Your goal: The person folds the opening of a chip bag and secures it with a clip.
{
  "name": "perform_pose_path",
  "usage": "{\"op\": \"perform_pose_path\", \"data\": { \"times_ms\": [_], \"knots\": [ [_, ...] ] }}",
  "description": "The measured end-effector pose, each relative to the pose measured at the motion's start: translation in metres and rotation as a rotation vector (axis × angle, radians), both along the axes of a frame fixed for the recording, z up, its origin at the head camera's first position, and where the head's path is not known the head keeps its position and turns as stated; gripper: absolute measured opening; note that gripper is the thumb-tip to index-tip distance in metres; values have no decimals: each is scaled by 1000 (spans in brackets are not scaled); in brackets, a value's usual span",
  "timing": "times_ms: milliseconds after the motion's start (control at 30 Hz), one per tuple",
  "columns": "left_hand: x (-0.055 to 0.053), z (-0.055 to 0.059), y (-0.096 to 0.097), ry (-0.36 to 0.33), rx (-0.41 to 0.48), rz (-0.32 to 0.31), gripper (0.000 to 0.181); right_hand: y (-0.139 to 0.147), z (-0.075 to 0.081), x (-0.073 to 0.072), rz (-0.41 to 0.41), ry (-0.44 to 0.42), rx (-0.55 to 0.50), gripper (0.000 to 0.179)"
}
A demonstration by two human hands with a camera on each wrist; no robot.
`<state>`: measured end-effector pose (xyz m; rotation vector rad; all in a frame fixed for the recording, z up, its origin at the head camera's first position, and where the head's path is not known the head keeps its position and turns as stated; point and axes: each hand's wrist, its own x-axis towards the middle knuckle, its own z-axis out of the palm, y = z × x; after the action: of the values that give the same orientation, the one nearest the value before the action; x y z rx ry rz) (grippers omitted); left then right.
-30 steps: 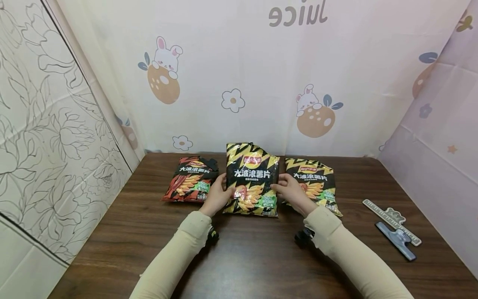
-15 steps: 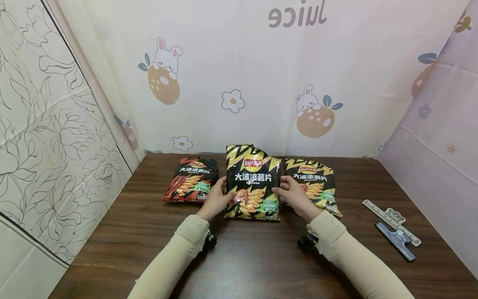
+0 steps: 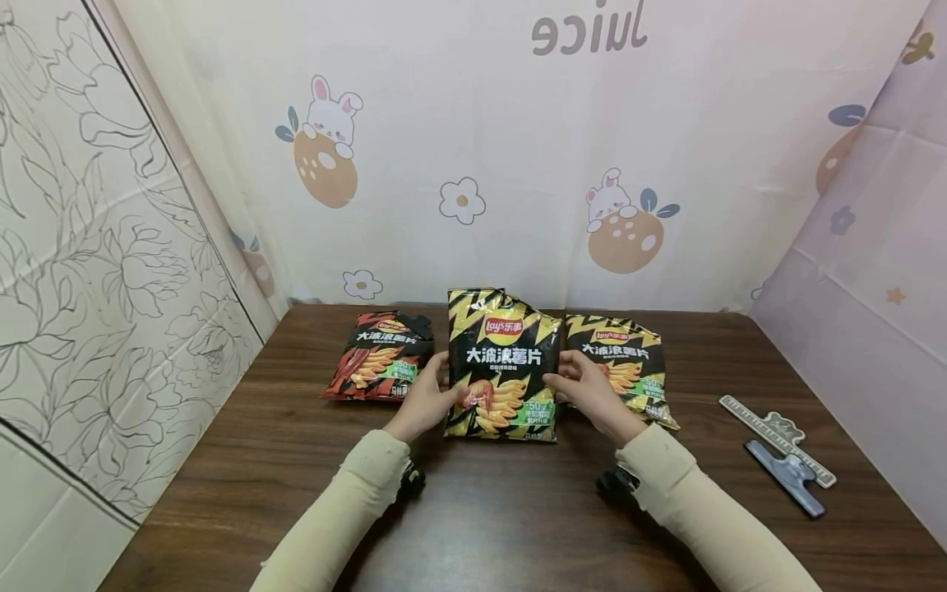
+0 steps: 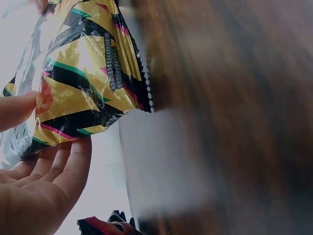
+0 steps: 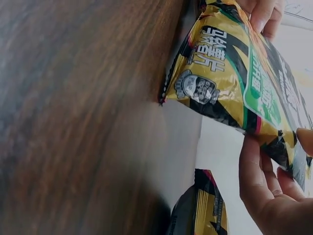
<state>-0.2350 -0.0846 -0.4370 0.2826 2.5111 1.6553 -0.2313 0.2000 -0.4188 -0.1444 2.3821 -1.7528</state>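
A black and yellow chip bag (image 3: 503, 362) is held up between both hands, its printed front toward me and its top right corner cut away. My left hand (image 3: 427, 399) grips its left edge, thumb in front and fingers behind, as the left wrist view shows on the bag's side (image 4: 73, 73). On the opposite edge my right hand (image 3: 592, 393) pinches it the same way; in the right wrist view the thumb (image 5: 305, 139) lies on the front. A red and black chip bag (image 3: 381, 353) lies to the left, and another yellow and black bag (image 3: 621, 362) to the right, partly behind the right hand.
Two long clips, one pale (image 3: 777, 440) and one blue-grey (image 3: 784, 477), lie on the right of the brown wooden table (image 3: 503, 510). A printed curtain (image 3: 473, 123) hangs along the back edge, with panels at both sides.
Both hands have brought the middle chip bag slightly nearer and lower in the head view, and it appears a little larger. The side bags and the clips have stayed in place.
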Motion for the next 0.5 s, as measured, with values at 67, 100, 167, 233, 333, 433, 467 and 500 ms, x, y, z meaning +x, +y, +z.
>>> {"op": "perform_pose_path", "data": {
  "times_ms": [67, 100, 167, 233, 333, 433, 467, 500],
  "knots": [
    [2, 0, 0, -2, 5, -4, 68, 1, 0, 1, 2, 14, 19, 52],
    [3, 1, 0, 0, 8, -8, 68, 2, 0, 1, -4, 16, 26, 50],
    [4, 0, 0, 6, 20, -16, 68, 3, 1, 1, -6, 27, 44, 48],
    [5, -1, 0, 16, 37, -24, 68, 5, 3, 0, -4, 35, 60, 49],
    [5, -3, -1, 30, 47, -29, 68, 8, 6, -1, -5, 38, 68, 55],
    [6, -4, -1, 48, 57, -28, 67, 9, 11, -2, -11, 56, 74, 63],
    [7, -4, 0, 54, 60, -29, 67, 9, 12, -2, -18, 62, 78, 64],
    [7, -4, 0, 63, 66, -31, 66, 9, 14, -3, -27, 69, 80, 65]
  ]
}}
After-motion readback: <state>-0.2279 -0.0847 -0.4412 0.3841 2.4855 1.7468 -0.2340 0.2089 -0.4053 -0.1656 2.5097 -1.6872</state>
